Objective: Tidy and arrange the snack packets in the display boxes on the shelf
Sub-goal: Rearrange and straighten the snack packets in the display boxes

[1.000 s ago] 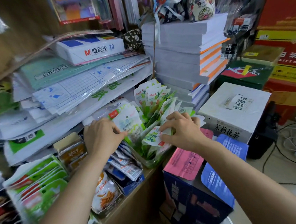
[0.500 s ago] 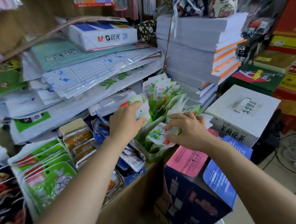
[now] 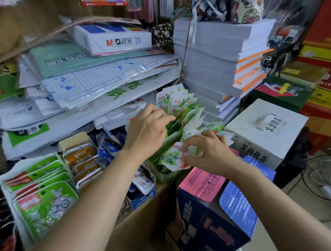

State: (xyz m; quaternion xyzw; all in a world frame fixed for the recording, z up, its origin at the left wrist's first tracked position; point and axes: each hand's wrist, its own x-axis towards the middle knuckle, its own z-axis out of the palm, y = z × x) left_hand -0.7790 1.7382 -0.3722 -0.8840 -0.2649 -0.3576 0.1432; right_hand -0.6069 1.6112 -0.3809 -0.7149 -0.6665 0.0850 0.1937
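Packets (image 3: pixel 178 104), green-white, upright in clear box (image 3: pixel 164 177) at shelf (image 3: pixel 163 186) end: left grip (image 3: pixel 148 130), fingers straight, presses the row back, apparently opening a gap, while right grip (image 3: pixel 208 151) pinches 1 front packet (image 3: pixel 172 159), likely for slotting in.

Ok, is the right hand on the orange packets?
No, the right hand pinches a green packet at the clear box, while the orange packets sit apart, untouched.
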